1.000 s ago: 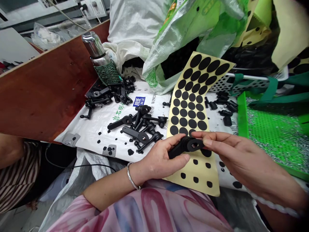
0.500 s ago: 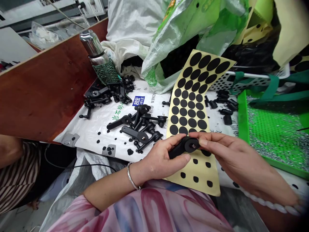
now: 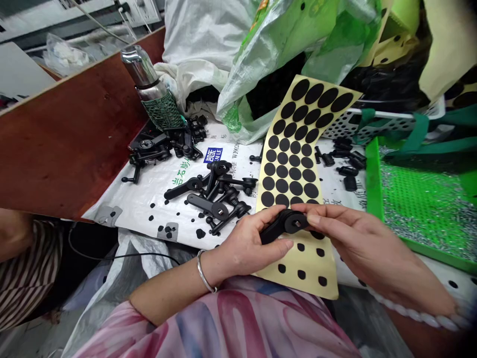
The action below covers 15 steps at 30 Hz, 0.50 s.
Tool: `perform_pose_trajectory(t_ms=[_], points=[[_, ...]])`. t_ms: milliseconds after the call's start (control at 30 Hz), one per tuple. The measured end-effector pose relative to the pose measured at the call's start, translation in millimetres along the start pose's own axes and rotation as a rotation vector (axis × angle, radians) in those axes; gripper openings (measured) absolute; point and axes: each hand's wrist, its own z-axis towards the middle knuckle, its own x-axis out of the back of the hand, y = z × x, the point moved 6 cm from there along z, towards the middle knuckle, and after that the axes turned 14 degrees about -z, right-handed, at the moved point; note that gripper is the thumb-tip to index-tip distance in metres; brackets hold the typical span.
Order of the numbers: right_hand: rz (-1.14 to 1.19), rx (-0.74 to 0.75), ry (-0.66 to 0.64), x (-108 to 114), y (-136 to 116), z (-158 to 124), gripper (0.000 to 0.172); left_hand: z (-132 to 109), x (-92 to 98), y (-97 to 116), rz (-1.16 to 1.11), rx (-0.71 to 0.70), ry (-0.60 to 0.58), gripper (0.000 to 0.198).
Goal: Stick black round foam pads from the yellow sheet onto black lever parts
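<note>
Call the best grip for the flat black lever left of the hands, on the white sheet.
Pinch the flat arm of the black plastic lever by its edges, coming from above, near its free left end. That end looks clear on the white printed sheet, while the round hub crowds the other levers. The left hand is nearest, but it and the right hand hold a lever.
</note>
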Motion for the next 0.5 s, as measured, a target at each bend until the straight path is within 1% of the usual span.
perform_pose_trajectory(t_ms=[100, 300, 500], points=[[-0.004, -0.009, -0.006, 0.0, 0.6, 0.4, 0.037, 0.2, 0.8, 2.3, 0.05, -0.003, 0.011, 0.055], [-0.071, 0.076, 0.016, 3.1, -0.1, 2.0, 0.037, -0.4, 1.4, 6.3, 0.122, -0.042, 0.024, 0.059], [-0.104, 0.134, 0.008, 4.0, -0.4, 1.6, 0.033, -0.5, 3.7, 7.3, 0.185, -0.078, 0.049, 0.06]])
